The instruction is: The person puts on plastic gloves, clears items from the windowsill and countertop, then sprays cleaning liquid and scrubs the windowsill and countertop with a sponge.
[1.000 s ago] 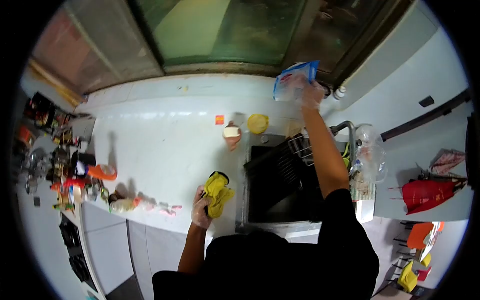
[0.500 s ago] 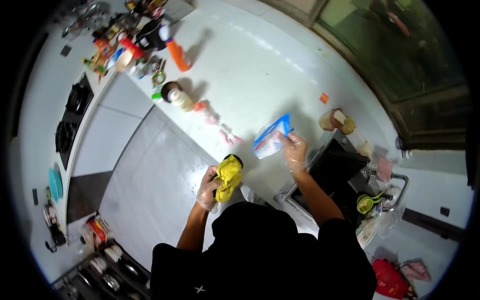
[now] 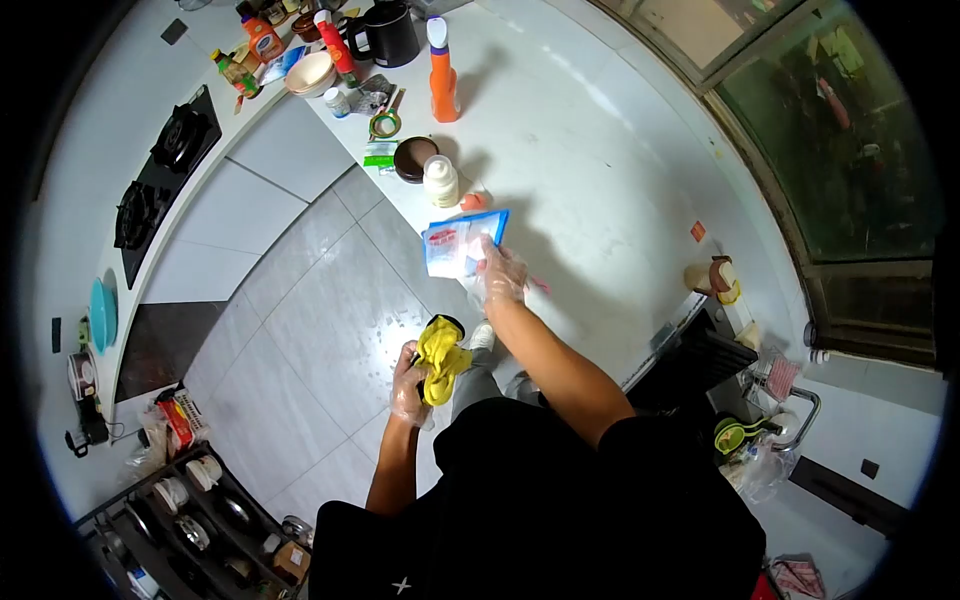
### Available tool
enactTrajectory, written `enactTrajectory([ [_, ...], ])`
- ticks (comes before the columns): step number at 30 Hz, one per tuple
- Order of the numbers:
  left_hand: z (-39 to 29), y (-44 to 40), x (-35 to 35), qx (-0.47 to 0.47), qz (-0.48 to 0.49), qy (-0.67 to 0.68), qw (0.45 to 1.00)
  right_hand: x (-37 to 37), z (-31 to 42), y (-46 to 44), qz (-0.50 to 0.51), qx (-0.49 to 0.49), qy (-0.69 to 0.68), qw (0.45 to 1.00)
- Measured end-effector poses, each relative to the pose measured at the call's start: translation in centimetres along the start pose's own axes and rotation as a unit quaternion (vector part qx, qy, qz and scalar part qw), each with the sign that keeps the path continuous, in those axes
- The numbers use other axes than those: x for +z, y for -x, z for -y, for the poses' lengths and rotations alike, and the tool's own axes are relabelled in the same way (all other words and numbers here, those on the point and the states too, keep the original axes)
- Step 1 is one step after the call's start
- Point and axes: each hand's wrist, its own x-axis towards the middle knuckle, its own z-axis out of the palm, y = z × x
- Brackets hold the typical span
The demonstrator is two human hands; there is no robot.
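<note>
My left hand (image 3: pixel 408 388), in a clear plastic glove, grips a bunched yellow cloth (image 3: pixel 440 362) together with a dark, round-edged object (image 3: pixel 449 321) mostly hidden under it. Both are held above the floor, close to my body. My right hand (image 3: pixel 500 275), gloved as well, pinches a clear zip bag (image 3: pixel 450 250) with a blue top edge and red print. The bag hangs over the counter's edge, just in front of a white bottle (image 3: pixel 440 182) and a small pinkish item (image 3: pixel 473 201). What the bag contains I cannot make out.
On the white counter (image 3: pixel 590 170) stand an orange spray bottle (image 3: pixel 444 85), a brown round lid or bowl (image 3: pixel 416 159), green tape (image 3: pixel 385 122) and a black kettle (image 3: pixel 388 35). The dark sink (image 3: pixel 690 360) lies right. A gas stove (image 3: pixel 165 185) is far left.
My right hand has carried the zip bag left and forward, from over the counter to its edge near the white bottle. My left hand keeps the cloth. The camera view has shifted.
</note>
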Motion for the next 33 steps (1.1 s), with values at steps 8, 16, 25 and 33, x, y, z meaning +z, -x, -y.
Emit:
enactTrajectory([
  [8, -1.7, -1.5, 0.0, 0.007, 0.022, 0.011, 1.0, 1.8, 2.5, -5.1, 0.011, -0.045, -0.053, 0.998],
  [16, -1.7, -1.9, 1.2, 0.002, 0.018, 0.014, 1.0, 0.7, 0.8, -9.9, 0.088, -0.182, 0.154, 0.967],
  [25, -0.6, -2.7, 1.2, -0.005, 0.037, -0.011, 0.999, -2.0, 2.3, -6.4, 0.119, -0.265, 0.202, 0.935],
  [33, -0.7, -3.5, 4.8, -0.044, 0.089, -0.041, 0.994, -6.0, 2.0, -4.2, 0.068, -0.237, 0.191, 0.95],
])
